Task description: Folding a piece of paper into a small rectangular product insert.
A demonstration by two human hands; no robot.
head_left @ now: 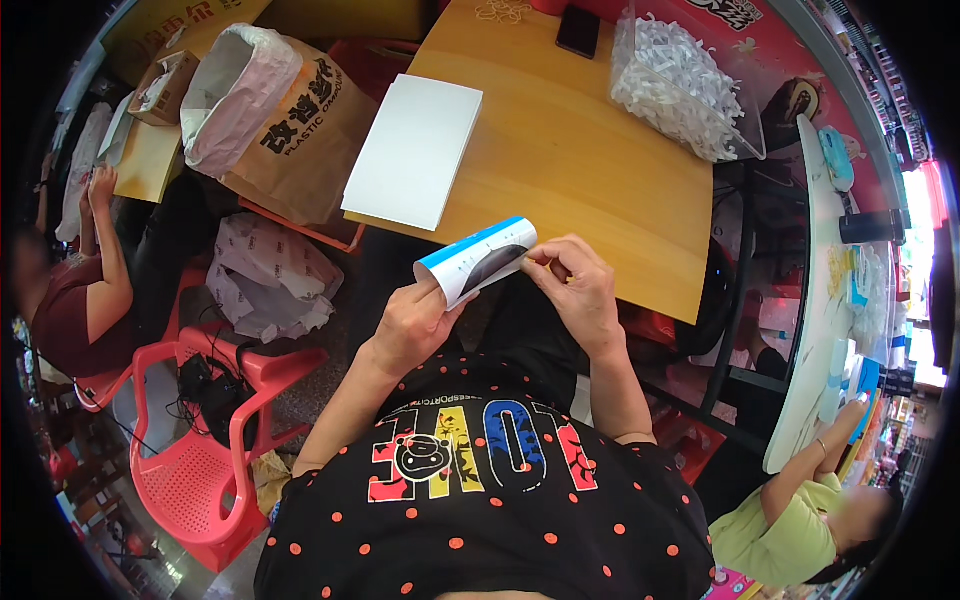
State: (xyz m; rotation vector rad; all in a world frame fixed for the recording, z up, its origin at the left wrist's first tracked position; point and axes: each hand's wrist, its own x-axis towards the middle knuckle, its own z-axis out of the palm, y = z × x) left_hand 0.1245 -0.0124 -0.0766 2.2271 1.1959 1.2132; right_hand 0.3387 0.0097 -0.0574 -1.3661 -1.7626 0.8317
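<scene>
A curled printed sheet (478, 252), white with a blue band and a dark patch, is held just off the table's near edge, above my lap. My left hand (412, 322) is closed around its lower left end, its fingertips partly hidden behind the paper. At the other end, my right hand (578, 288) pinches the sheet's right edge between thumb and fingers. Beyond the sheet, a neat stack of white paper (414, 150) lies on the wooden table (580, 180), apart from both hands.
A clear bin of white paper strips (685, 90) and a dark phone (578, 32) sit at the table's far right. To the left stand a large brown paper sack (310, 150) and a red plastic chair (195, 490). People sit at tables on both sides.
</scene>
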